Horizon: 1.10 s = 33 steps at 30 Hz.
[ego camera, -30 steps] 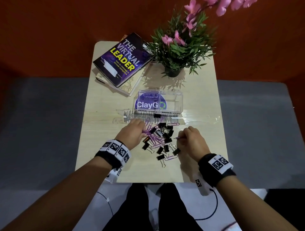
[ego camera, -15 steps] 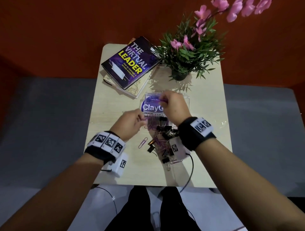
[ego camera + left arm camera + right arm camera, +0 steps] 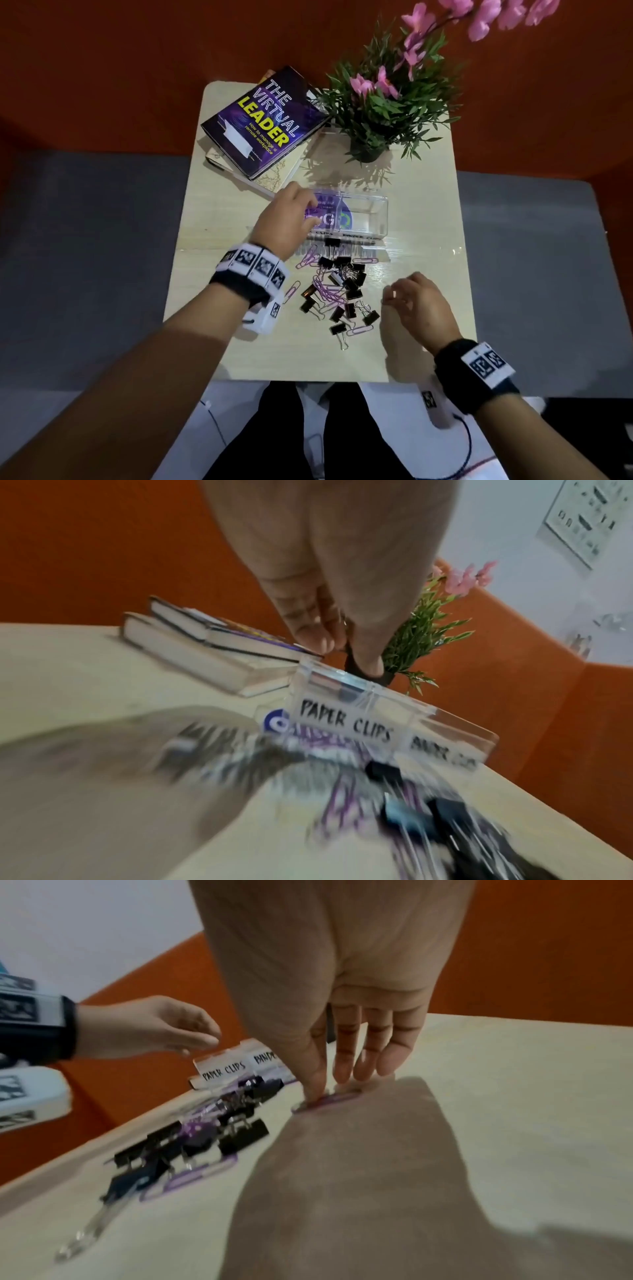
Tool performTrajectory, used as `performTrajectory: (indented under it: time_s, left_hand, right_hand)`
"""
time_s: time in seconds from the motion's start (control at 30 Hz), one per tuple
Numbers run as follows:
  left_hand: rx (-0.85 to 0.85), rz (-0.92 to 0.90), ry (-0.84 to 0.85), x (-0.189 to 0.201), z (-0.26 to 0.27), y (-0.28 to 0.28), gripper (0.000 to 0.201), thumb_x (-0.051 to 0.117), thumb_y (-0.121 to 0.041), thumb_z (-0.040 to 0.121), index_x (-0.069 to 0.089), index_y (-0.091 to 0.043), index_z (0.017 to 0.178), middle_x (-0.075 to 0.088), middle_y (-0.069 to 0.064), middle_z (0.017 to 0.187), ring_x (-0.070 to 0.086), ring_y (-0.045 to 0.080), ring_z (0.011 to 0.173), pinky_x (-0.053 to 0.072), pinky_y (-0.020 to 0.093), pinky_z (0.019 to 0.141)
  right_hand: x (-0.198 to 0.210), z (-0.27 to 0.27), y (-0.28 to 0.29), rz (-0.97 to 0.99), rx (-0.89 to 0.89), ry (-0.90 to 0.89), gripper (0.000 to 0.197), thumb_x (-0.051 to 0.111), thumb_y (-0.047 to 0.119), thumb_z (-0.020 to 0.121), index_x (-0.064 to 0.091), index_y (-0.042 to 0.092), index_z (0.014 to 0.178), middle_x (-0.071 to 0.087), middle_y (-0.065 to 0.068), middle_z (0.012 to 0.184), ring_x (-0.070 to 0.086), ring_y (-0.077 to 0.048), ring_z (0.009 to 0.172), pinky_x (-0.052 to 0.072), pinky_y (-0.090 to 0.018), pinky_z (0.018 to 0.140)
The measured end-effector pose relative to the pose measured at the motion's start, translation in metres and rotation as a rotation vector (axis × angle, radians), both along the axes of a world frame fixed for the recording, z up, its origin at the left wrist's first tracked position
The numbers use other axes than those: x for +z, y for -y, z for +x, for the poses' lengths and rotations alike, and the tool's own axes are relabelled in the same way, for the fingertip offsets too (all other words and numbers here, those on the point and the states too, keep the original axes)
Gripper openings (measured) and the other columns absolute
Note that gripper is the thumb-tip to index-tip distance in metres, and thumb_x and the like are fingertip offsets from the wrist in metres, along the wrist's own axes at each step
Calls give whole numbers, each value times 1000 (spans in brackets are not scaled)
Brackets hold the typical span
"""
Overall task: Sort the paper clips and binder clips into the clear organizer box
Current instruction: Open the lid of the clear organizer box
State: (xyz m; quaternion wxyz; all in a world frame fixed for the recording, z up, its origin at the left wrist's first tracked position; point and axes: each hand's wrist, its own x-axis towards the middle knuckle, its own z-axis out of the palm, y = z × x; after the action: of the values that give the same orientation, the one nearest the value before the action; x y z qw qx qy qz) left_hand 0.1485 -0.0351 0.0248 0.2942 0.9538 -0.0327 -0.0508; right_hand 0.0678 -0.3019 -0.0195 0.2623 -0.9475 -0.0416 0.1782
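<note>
Right hand [image 3: 416, 308] drawn back from organizer box [image 3: 366, 219], fingers relaxed, left hand [image 3: 286, 222] above it, grip unclear

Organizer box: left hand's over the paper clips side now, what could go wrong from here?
The left hand hovers close to the divider of the organizer box; a release could land in the binder-clip side. Purple paper clips lie tangled with binder clips, so one pull may drag others. The right hand presses a lone paper clip, which may slide rather than lift.
</note>
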Motion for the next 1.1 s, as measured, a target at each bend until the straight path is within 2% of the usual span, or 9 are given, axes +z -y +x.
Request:
performTrajectory:
  time_s: [0.1,0.2,0.3,0.43,0.6,0.7,0.9,1.0,1.1]
  left_hand:
    - [48,-44,-28,-15,-49,-10,15,68,-18,85,58,-12,93,55,5,99,56,15,82,50,28,75]
    - [91,-7,-249,-42,-91,-16,24,73,-25,81,59,-12,94,55,5,99,56,19,88,49,33,78]
    - [117,20,-320,-55,-102,-11,19,74,-25,81,61,-13,87,56,5,95,53,22,93,47,36,83]
    - [154,3,-315,-54,-96,-5,18,64,-18,88,53,-15,75,51,-1,81,52,21,81,45,35,72]
    - [226,-4,-319,-48,-74,4,17,37,5,91,35,-12,96,51,4,65,47,25,55,36,33,51]
    - [298,-68,-300,-47,-62,16,16,37,1,93,37,-5,108,58,11,71,52,28,58,40,34,52]
    - [323,37,-310,-49,-57,28,37,61,-25,91,46,-4,119,67,13,94,64,31,79,44,34,61]
    - [317,82,-331,-52,-56,30,22,60,-22,92,54,-8,107,70,10,91,62,28,74,45,34,62]
    - [257,186,-354,-51,-60,29,21,60,-13,91,54,-8,111,71,7,89,62,23,72,48,33,61]
  right_hand:
    - [-9,-8,3,-9,-24,33,16,68,3,76,68,14,88,56,-4,92,45,-18,85,37,-28,66]
    - [-13,-10,0,-72,14,80,16,63,-7,71,62,8,77,57,-11,86,51,-31,80,39,-32,60]
    - [-9,-8,-2,-62,23,64,14,59,-6,72,55,8,72,58,-14,78,53,-36,73,45,-38,58]
    - [3,13,-14,79,-121,9,14,48,-2,81,42,10,83,61,-12,73,54,-34,66,45,-40,61]
    - [5,43,-43,181,-78,-40,15,48,8,90,45,12,103,62,-10,74,55,-28,64,41,-34,57]
    - [-6,47,-49,167,-78,-38,18,55,13,87,52,21,103,67,-6,79,61,-28,73,46,-31,65]
    - [-10,41,-50,124,-119,-126,22,55,0,68,56,22,73,68,4,72,66,-20,74,52,-32,68]
    - [-7,32,-45,21,-39,-131,17,63,7,66,53,20,69,64,-2,81,62,-25,74,50,-34,66]
    - [-5,19,-36,-36,55,-91,11,64,9,68,56,15,73,58,-8,84,59,-32,74,50,-40,65]
